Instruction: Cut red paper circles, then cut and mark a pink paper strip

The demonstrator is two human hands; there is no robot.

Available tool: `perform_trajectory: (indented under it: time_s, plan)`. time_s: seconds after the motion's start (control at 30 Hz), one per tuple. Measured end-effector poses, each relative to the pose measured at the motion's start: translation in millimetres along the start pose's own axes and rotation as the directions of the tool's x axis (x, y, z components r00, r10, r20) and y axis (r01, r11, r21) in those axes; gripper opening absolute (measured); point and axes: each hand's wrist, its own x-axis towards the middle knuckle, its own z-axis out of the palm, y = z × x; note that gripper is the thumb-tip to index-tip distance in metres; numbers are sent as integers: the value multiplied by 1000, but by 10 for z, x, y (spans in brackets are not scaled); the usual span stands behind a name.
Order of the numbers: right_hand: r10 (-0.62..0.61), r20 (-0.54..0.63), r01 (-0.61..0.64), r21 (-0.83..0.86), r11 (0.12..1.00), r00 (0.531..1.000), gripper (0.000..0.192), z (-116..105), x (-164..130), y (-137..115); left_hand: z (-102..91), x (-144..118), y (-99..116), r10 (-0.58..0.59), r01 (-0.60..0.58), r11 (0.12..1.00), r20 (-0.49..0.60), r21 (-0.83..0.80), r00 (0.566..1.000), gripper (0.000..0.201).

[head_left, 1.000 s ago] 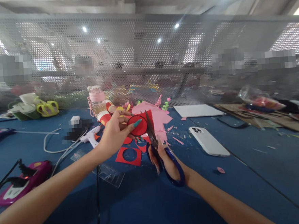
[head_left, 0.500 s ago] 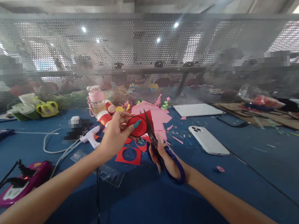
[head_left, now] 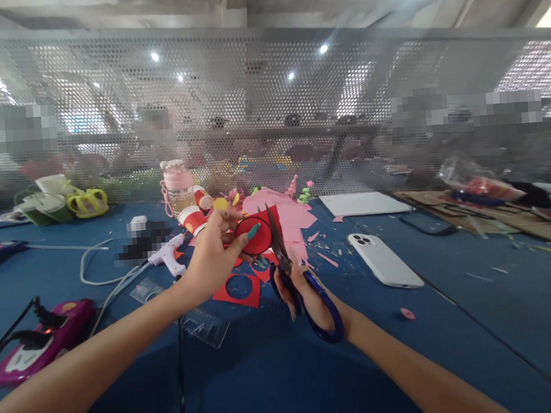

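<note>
Between the thumb and fingers of my left hand (head_left: 215, 245) is a piece of red paper (head_left: 257, 238) with a dark circle outline on it. My right hand (head_left: 310, 295) is closed round the blue handles of a pair of scissors (head_left: 278, 238). The blades stand at the right side of the circle, with a corner of red paper showing beyond them. Below my left hand lies a red square with a round hole (head_left: 218, 294). Pink paper sheets (head_left: 299, 214) lie behind the scissors.
A white phone (head_left: 386, 262) lies to the right, with a white sheet (head_left: 364, 204) behind it. On the left are a glue gun (head_left: 168, 255), a purple power strip (head_left: 42, 342) and cables. A pink-lidded bottle (head_left: 178, 185) and red paper cups (head_left: 192, 220) stand at the back.
Both hands keep nearly the same place. The red paper in my left hand has shifted very slightly against the scissor blades, and the view has tilted a touch.
</note>
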Motion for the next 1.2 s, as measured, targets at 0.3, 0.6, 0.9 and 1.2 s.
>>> perform_trajectory:
  time_s: [0.3, 0.6, 0.9, 1.2]
  plan:
    - [27, 0, -27, 4, 1000, 1000, 69, 14, 11, -7, 45, -49, -27, 58, -57, 998, -52, 12, 997, 25]
    - [-12, 2, 12, -21, 1000, 1000, 69, -5, 13, 1, 54, -53, -10, 11, -12, 1000, -51, -19, 999, 24]
    - [-44, 3, 44, -64, 997, 999, 67, -23, -3, -49, 60, -51, -10, -4, 2, 997, -31, -73, 1000, 26]
    - [-53, 7, 54, -95, 994, 999, 67, -26, 14, -24, 65, -60, -12, -17, 14, 997, -39, -79, 999, 22]
